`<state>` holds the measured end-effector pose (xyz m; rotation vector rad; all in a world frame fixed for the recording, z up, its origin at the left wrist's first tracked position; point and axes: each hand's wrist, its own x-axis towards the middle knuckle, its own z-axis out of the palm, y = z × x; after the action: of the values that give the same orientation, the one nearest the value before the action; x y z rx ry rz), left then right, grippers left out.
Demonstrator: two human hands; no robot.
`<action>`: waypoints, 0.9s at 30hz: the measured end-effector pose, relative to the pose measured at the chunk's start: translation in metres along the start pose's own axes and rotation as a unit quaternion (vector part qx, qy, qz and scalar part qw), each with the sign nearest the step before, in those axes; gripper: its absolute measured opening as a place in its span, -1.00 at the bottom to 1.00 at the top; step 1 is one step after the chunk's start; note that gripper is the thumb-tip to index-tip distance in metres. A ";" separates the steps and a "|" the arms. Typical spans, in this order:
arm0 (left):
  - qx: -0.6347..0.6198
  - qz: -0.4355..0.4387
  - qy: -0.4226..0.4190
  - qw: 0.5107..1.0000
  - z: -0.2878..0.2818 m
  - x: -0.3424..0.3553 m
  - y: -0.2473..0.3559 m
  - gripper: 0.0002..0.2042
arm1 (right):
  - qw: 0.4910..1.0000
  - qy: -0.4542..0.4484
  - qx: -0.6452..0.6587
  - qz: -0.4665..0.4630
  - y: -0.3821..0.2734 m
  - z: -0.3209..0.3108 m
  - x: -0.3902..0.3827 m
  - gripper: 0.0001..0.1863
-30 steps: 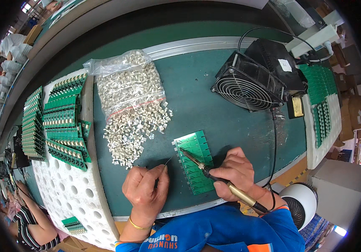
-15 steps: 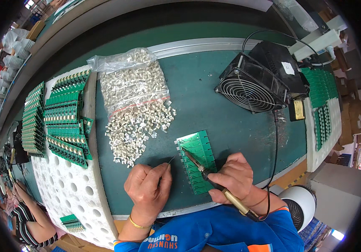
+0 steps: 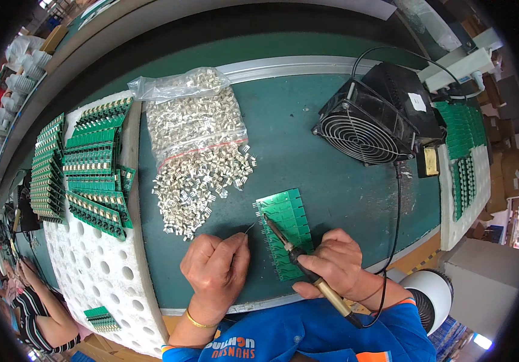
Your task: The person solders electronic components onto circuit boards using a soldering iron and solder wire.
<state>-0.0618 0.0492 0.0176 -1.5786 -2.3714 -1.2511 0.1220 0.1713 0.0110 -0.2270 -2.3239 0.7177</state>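
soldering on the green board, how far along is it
Done, it seems: stacks of green boards lie on the white foam tray at the left. In hand: the right hand holds the soldering iron with its tip at the upper left edge of the green board, while the left hand feeds thin solder wire. Left: a large pile of small metal parts spills from its bag.

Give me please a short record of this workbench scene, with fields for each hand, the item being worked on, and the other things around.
left hand: pinches a thin wire, its tip toward the board's left edge
right hand: grips a soldering iron, tip on the board
work item: green circuit board, flat on the green mat
loose parts: pile of small metal pieces spilling from a clear bag
left side: stacked green boards on white foam tray
upper right: black fan
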 end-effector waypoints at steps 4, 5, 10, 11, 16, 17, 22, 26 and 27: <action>0.001 0.005 0.004 1.000 0.000 0.000 0.000 -0.79 | 1.000 -0.004 -0.006 -0.006 0.000 -0.002 -0.001 -0.58; 0.001 0.005 0.004 1.000 0.000 0.000 0.000 -0.79 | 1.000 -0.021 -0.004 0.003 -0.001 -0.003 -0.003 -0.56; 0.002 0.003 0.002 1.000 0.000 0.000 0.000 -0.79 | 0.999 -0.037 -0.007 0.010 -0.002 -0.005 -0.004 -0.58; 0.002 0.004 0.001 1.000 -0.001 -0.001 -0.001 -0.79 | 1.000 -0.020 -0.008 0.002 0.001 -0.005 -0.004 -0.61; 0.015 -0.017 0.012 1.000 -0.005 -0.002 -0.002 -0.79 | 1.000 0.015 -0.004 -0.002 0.003 -0.005 -0.002 -0.67; 0.014 -0.017 0.012 1.000 -0.004 -0.001 -0.002 -0.79 | 1.000 0.014 -0.001 0.000 0.004 -0.004 -0.002 -0.67; 0.009 -0.017 0.014 1.000 -0.001 -0.001 -0.002 -0.80 | 1.000 0.012 0.012 0.009 0.007 -0.004 -0.001 -0.68; 0.000 -0.021 -0.001 1.000 -0.004 0.001 0.001 -0.83 | 1.000 0.010 0.017 0.008 0.006 -0.004 -0.001 -0.68; 0.004 -0.021 0.004 1.000 -0.004 0.000 0.000 -0.81 | 1.000 0.011 0.019 0.007 0.006 -0.003 0.000 -0.68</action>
<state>-0.0632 0.0470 0.0204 -1.5272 -2.4135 -1.2506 0.1240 0.1777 0.0096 -0.2334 -2.2882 0.7628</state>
